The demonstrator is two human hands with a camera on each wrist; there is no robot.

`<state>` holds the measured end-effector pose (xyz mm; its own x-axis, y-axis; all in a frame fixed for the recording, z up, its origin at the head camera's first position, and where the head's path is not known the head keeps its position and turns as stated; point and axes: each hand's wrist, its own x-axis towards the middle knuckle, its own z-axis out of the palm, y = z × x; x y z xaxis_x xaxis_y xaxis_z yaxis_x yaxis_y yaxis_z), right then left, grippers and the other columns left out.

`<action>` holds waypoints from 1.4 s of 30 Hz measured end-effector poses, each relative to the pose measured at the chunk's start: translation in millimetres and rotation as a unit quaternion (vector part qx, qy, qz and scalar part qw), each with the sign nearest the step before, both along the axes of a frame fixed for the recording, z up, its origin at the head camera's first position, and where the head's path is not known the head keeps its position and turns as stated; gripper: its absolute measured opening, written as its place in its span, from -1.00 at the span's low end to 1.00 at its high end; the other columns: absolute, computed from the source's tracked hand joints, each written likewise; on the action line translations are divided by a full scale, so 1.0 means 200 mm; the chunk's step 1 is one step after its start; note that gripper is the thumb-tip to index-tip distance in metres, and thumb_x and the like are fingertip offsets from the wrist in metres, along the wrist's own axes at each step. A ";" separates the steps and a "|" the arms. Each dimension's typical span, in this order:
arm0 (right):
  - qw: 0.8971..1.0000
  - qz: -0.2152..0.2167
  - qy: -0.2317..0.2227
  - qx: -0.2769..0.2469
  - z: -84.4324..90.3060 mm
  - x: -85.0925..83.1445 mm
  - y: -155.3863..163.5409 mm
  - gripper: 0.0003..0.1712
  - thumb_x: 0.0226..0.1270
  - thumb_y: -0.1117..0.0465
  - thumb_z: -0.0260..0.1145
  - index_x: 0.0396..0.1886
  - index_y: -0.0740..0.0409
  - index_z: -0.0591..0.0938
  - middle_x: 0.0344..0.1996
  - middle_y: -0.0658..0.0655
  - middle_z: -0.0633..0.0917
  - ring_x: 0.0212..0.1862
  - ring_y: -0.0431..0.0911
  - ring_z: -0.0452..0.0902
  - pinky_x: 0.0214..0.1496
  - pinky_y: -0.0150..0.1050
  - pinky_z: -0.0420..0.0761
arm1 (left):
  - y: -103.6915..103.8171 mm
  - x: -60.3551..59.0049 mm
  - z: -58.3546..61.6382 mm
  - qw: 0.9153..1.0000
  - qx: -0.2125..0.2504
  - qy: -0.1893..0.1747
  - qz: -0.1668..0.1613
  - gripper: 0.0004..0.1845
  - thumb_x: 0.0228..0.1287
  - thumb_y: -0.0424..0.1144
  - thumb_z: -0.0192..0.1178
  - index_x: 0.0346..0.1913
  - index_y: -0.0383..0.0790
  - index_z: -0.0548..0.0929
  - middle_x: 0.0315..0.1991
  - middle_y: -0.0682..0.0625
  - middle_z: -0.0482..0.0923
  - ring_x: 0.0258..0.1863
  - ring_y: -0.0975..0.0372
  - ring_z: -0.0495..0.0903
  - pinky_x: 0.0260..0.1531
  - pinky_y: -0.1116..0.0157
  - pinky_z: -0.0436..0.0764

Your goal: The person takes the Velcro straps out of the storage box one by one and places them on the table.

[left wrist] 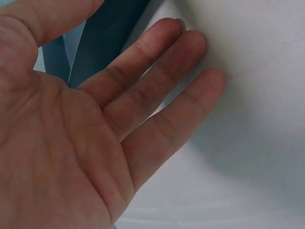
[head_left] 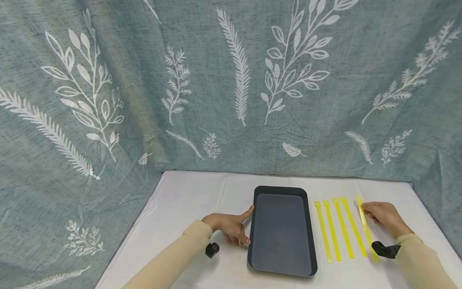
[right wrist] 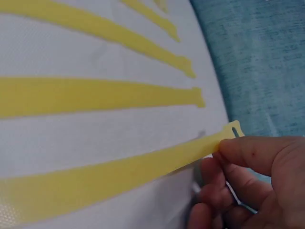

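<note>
My right hand [head_left: 387, 218] pinches the rightmost yellow hook-and-loop cable tie [right wrist: 114, 175] between thumb and fingers, close to its slotted end. That end is raised off the white cloth in the right wrist view, while the strap's long tail slopes down toward the table. Several more yellow cable ties [head_left: 332, 230] lie side by side to its left, slotted ends pointing away from me. Beside the left wall of a dark grey rectangular tray [head_left: 281, 190] is my left hand [head_left: 229, 228], its fingers loosely extended [left wrist: 174, 126] and fingertips right at the tray's edge. The tray holds nothing.
A white cloth [head_left: 202, 188] covers the table. Behind and to the sides hangs a blue-green curtain [head_left: 216, 100] with white leaf patterns, meeting the table's far edge. Black wrist devices [head_left: 212, 249] are worn at both sleeves.
</note>
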<state>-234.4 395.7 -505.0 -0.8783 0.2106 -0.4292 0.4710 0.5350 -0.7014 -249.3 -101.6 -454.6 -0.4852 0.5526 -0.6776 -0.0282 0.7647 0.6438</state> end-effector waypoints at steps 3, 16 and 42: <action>0.999 0.019 0.006 0.041 -0.01 0.01 -0.01 -0.33 0.45 -0.04 0.15 0.20 0.50 0.55 -0.16 0.33 0.68 -0.21 -0.07 0.51 -0.18 -0.23 0.48 | 0.01 0.00 0.01 1.000 -0.004 -0.002 -0.002 0.26 0.27 -0.19 0.42 0.64 0.20 -0.41 -0.25 -0.03 0.76 -0.22 0.10 0.72 -0.08 0.03 0.70; 0.995 0.000 -0.004 0.095 -0.03 0.08 -0.08 -0.22 0.48 -0.21 0.03 0.24 0.44 0.53 0.22 0.49 0.54 0.18 0.34 0.47 0.10 0.21 0.44 | 0.00 0.00 -0.01 1.000 -0.005 -0.007 -0.007 0.26 0.27 -0.19 0.42 0.64 0.22 -0.41 -0.25 -0.04 0.76 -0.21 0.12 0.72 -0.09 0.03 0.70; 0.997 0.018 0.014 0.074 -0.02 0.07 -0.09 -0.27 0.52 -0.17 0.04 0.16 0.46 0.54 -0.09 0.35 0.65 -0.06 0.08 0.52 -0.05 -0.05 0.43 | -0.02 -0.02 -0.02 1.000 -0.003 -0.004 -0.007 0.26 0.27 -0.20 0.43 0.64 0.18 -0.41 -0.25 -0.04 0.77 -0.25 0.11 0.71 -0.12 0.03 0.71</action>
<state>-221.0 378.4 -509.7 -0.8977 0.2386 -0.3704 0.4310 0.6496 -0.6263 -253.0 -104.9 -458.6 -0.4724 0.5552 -0.6845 -0.0223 0.7688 0.6391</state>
